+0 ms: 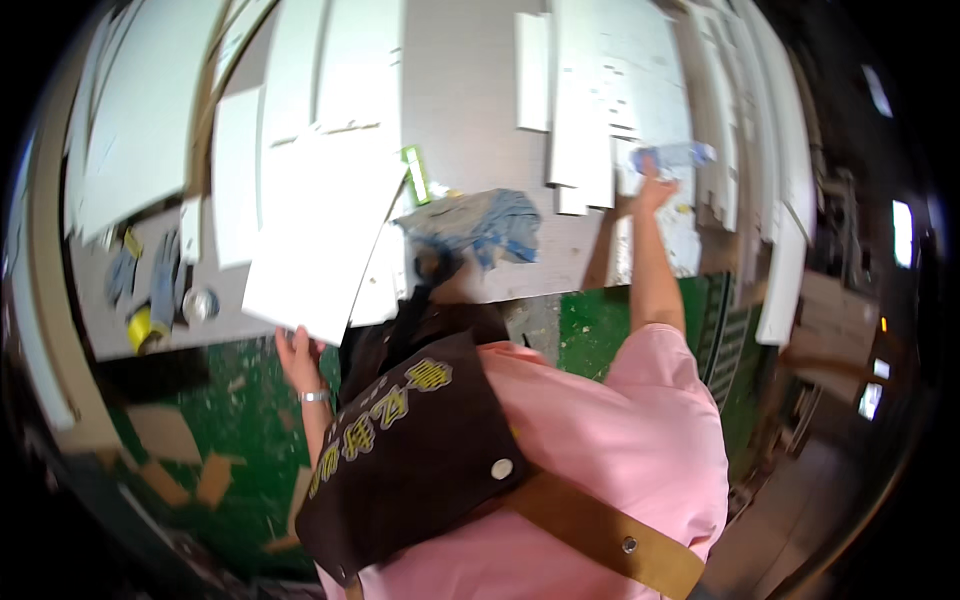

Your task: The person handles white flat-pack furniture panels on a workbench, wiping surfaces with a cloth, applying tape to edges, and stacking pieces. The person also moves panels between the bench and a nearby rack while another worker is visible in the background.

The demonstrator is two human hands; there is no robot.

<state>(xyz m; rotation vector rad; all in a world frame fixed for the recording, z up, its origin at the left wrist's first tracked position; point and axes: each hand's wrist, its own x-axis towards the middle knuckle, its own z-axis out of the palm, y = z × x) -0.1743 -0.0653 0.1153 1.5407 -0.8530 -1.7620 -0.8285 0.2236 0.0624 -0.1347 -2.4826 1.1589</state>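
My left hand [299,362], a silvery band at its wrist, is at the near edge of a white panel [315,235]. Its fingers go under the edge, and the panel's corner juts past the table's front. With my right arm stretched far out, my right hand [654,190] has its fingers on a clear bluish plastic bottle [682,155]. The bottle lies sideways over white boards; blur hides part of the grip. Between my hands, a crumpled blue-grey cloth [480,225] lies on the table near a green-edged tool [415,175].
White boards [580,100] and long strips are spread over the grey table [455,90]. At its left front are grey gloves [163,275], a yellow roll [142,328] and a round can [201,304]. Cardboard scraps [215,478] litter the green floor [240,400].
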